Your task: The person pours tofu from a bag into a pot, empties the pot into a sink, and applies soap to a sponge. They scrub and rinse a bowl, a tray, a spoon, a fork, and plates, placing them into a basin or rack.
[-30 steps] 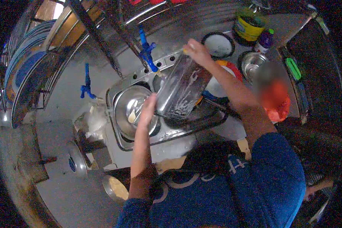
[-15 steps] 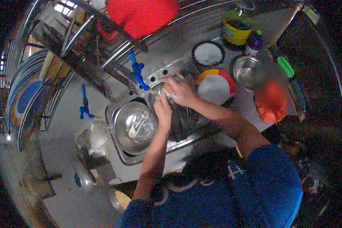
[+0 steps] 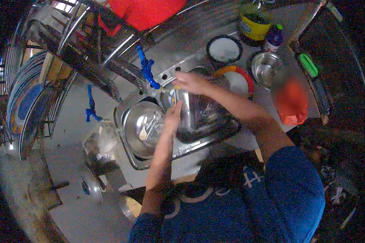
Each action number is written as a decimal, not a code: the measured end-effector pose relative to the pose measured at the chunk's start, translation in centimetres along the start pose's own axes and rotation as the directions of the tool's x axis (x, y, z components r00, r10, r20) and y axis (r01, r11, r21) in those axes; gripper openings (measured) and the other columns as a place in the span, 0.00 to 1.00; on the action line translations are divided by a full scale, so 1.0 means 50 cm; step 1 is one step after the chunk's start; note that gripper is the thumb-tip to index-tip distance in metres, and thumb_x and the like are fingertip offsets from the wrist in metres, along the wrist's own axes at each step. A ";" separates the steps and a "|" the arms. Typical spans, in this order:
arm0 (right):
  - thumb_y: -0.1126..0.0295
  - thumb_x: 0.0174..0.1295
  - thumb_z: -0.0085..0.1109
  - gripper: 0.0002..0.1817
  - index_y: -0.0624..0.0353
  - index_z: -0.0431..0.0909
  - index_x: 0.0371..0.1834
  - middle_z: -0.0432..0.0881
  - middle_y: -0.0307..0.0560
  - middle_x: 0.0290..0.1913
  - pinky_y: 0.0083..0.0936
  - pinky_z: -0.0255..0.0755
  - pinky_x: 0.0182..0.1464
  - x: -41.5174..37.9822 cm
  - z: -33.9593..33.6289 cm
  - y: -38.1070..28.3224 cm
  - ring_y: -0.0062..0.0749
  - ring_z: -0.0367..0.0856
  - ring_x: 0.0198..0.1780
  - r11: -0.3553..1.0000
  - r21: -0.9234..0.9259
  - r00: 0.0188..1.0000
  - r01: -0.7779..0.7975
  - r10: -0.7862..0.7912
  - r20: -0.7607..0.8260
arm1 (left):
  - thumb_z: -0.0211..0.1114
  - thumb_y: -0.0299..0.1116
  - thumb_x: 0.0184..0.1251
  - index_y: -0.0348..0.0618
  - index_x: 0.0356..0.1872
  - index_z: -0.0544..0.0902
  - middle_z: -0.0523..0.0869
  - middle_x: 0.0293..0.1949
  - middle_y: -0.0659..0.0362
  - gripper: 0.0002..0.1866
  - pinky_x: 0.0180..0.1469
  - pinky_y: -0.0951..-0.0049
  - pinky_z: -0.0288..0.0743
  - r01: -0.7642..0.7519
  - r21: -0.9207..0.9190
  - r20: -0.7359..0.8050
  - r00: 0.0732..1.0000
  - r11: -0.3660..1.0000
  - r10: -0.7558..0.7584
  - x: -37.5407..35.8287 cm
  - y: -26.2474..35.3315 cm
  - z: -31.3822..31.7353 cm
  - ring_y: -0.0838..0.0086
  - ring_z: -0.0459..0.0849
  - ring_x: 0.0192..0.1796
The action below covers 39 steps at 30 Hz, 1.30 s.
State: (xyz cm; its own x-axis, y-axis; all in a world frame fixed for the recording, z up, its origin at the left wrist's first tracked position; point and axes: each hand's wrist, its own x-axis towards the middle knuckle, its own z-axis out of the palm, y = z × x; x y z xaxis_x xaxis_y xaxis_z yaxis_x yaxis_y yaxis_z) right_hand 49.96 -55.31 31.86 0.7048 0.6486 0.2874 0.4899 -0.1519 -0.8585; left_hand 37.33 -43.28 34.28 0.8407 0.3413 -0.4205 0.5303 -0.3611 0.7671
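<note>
My left hand [image 3: 173, 115] is closed over the right sink, at the left edge of a large shiny metal vessel [image 3: 202, 111]. Something thin with a yellowish part shows just above its fingers, too blurred to name. My right hand [image 3: 192, 84] is above and to the right, near the tap's outlet, its fingers smeared by motion. A small yellow patch shows under those fingers. Beside both hands is the blue-wrapped tap [image 3: 147, 71]. In the left sink sits a steel basin [image 3: 136, 141] with spoons [image 3: 147, 128] in it.
To the right stand a bowl of white contents [image 3: 224, 49], a steel bowl [image 3: 266, 68], a yellow-labelled container [image 3: 254, 28], a purple bottle [image 3: 273, 38] and a red item [image 3: 291, 99]. Plates [image 3: 26, 97] fill the left rack. A second blue tap [image 3: 91, 106] is at left.
My hands have moved apart: the right has lifted off from beside the left, and the left is slightly lower. More of the metal vessel shows between my arms. The view has shifted slightly.
</note>
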 end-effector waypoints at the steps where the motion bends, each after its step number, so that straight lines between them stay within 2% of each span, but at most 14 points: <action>1: 0.59 0.53 0.47 0.15 0.59 0.69 0.34 0.71 0.52 0.29 0.34 0.64 0.36 -0.005 0.018 -0.013 0.42 0.72 0.36 0.989 -0.048 0.989 -0.142 0.144 0.042 | 0.49 0.50 0.58 0.41 0.22 0.75 0.70 0.17 0.67 0.22 0.25 0.80 0.58 -0.044 -0.063 -0.032 0.999 0.997 0.042 -0.009 -0.006 0.011 0.81 0.64 0.21; 4: 0.58 0.53 0.46 0.15 0.59 0.69 0.35 0.72 0.54 0.30 0.34 0.65 0.37 -0.039 0.063 0.027 0.43 0.72 0.36 0.965 0.206 0.940 -0.160 0.213 -0.266 | 0.48 0.50 0.59 0.42 0.26 0.77 0.74 0.20 0.67 0.20 0.29 0.80 0.62 0.121 -0.235 -0.010 0.992 0.965 -0.127 -0.024 0.003 0.004 0.81 0.68 0.24; 7: 0.59 0.54 0.44 0.17 0.59 0.68 0.41 0.74 0.53 0.34 0.34 0.65 0.39 -0.130 0.108 0.203 0.41 0.73 0.36 0.916 -0.386 0.835 -0.110 -0.126 -0.536 | 0.48 0.50 0.59 0.41 0.34 0.74 0.75 0.29 0.64 0.20 0.36 0.77 0.65 0.118 -0.525 -0.024 0.988 0.843 -0.153 -0.050 -0.009 -0.024 0.79 0.71 0.32; 8: 0.61 0.54 0.45 0.16 0.58 0.68 0.41 0.71 0.54 0.40 0.33 0.62 0.44 -0.138 0.109 0.189 0.44 0.69 0.42 0.959 -0.156 0.814 -0.236 0.108 -0.571 | 0.48 0.50 0.59 0.40 0.39 0.72 0.74 0.35 0.62 0.22 0.41 0.76 0.64 0.107 -0.562 -0.025 0.989 0.820 -0.146 -0.057 -0.031 -0.033 0.77 0.71 0.37; 11: 0.67 0.54 0.46 0.15 0.56 0.69 0.46 0.63 0.57 0.55 0.33 0.52 0.58 -0.189 0.175 0.168 0.48 0.60 0.57 0.873 0.488 0.805 -0.018 0.302 -0.511 | 0.47 0.51 0.59 0.39 0.52 0.64 0.70 0.49 0.58 0.28 0.53 0.71 0.60 0.169 -0.708 0.017 0.975 0.686 -0.223 -0.056 -0.106 -0.022 0.72 0.68 0.50; 13: 0.69 0.55 0.45 0.17 0.57 0.67 0.49 0.60 0.56 0.57 0.38 0.47 0.60 -0.187 0.238 0.106 0.46 0.57 0.59 0.915 0.305 0.847 0.263 -0.068 -0.528 | 0.46 0.52 0.59 0.39 0.52 0.63 0.70 0.49 0.58 0.28 0.54 0.71 0.59 0.167 -0.740 0.051 0.980 0.652 -0.194 -0.061 -0.093 -0.005 0.71 0.67 0.51; 17: 0.70 0.54 0.45 0.19 0.60 0.64 0.52 0.57 0.54 0.59 0.40 0.43 0.61 -0.164 0.209 -0.080 0.43 0.52 0.61 0.974 -0.205 0.980 0.097 -0.129 -0.150 | 0.44 0.54 0.59 0.40 0.53 0.61 0.68 0.51 0.57 0.29 0.54 0.66 0.60 0.077 -0.830 0.039 0.996 0.553 -0.081 -0.060 -0.126 -0.026 0.68 0.67 0.52; 19: 0.70 0.55 0.45 0.21 0.61 0.61 0.54 0.55 0.53 0.60 0.38 0.41 0.62 -0.151 0.183 0.101 0.42 0.50 0.62 0.903 0.096 0.905 0.419 -0.407 -0.124 | 0.43 0.54 0.59 0.43 0.54 0.61 0.67 0.53 0.57 0.29 0.55 0.64 0.60 -0.017 -0.879 -0.059 0.996 0.476 -0.073 -0.074 -0.108 -0.063 0.66 0.66 0.54; 23: 0.69 0.56 0.42 0.24 0.60 0.57 0.57 0.55 0.52 0.60 0.37 0.40 0.62 -0.150 0.193 0.093 0.39 0.47 0.63 0.951 -0.115 0.933 -0.285 0.248 -0.261 | 0.44 0.54 0.59 0.45 0.54 0.61 0.66 0.53 0.58 0.28 0.56 0.64 0.59 -0.040 -0.918 -0.093 0.989 0.394 -0.118 -0.098 -0.105 -0.124 0.65 0.66 0.54; 26: 0.69 0.55 0.41 0.23 0.60 0.57 0.57 0.55 0.52 0.60 0.38 0.41 0.62 -0.149 0.317 -0.026 0.40 0.48 0.63 0.989 0.145 0.990 0.004 0.016 -0.138 | 0.44 0.53 0.59 0.45 0.54 0.62 0.67 0.53 0.59 0.28 0.56 0.65 0.58 -0.062 -0.892 -0.126 0.985 0.449 -0.114 -0.100 -0.071 -0.119 0.66 0.66 0.54; 29: 0.68 0.48 0.45 0.23 0.60 0.65 0.50 0.62 0.56 0.54 0.36 0.52 0.57 -0.130 0.270 -0.148 0.46 0.60 0.55 0.910 -0.374 0.946 0.177 -0.262 -0.192 | 0.44 0.54 0.58 0.45 0.54 0.62 0.67 0.53 0.59 0.28 0.56 0.66 0.59 -0.099 -0.925 -0.117 0.993 0.367 -0.027 -0.087 -0.128 -0.112 0.67 0.66 0.54; 32: 0.69 0.49 0.44 0.21 0.60 0.66 0.48 0.66 0.57 0.50 0.35 0.59 0.52 -0.108 0.210 -0.017 0.47 0.66 0.50 0.839 -0.497 0.975 -0.222 0.188 -0.118 | 0.43 0.54 0.59 0.44 0.55 0.61 0.66 0.53 0.59 0.29 0.56 0.66 0.57 -0.136 -0.892 -0.187 0.979 0.432 -0.078 -0.120 -0.111 -0.124 0.67 0.65 0.55; 34: 0.70 0.47 0.44 0.18 0.61 0.68 0.43 0.69 0.56 0.43 0.36 0.63 0.46 -0.111 0.212 0.056 0.47 0.68 0.44 0.856 -0.498 0.914 -0.142 -0.079 -0.397 | 0.42 0.54 0.59 0.44 0.55 0.61 0.66 0.54 0.59 0.29 0.57 0.66 0.57 -0.101 -0.914 -0.182 0.968 0.393 -0.174 -0.123 -0.120 -0.140 0.67 0.65 0.55; 39: 0.71 0.52 0.42 0.21 0.63 0.62 0.52 0.57 0.54 0.59 0.35 0.43 0.61 -0.137 0.311 -0.090 0.42 0.51 0.62 0.998 -0.027 0.995 -0.053 0.051 -0.084 | 0.41 0.53 0.60 0.44 0.55 0.61 0.66 0.53 0.57 0.28 0.55 0.66 0.60 -0.135 -0.916 -0.147 0.989 0.379 -0.003 -0.068 -0.173 -0.099 0.67 0.65 0.54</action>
State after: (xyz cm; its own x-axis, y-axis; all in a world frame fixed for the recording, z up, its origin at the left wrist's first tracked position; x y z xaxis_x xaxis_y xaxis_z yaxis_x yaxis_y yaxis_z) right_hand 34.91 -47.47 27.16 0.7691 0.5753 0.2783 0.4655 -0.2059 -0.8608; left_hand 29.33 -37.03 31.46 0.8134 0.4667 -0.3471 -0.0134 0.6117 0.7910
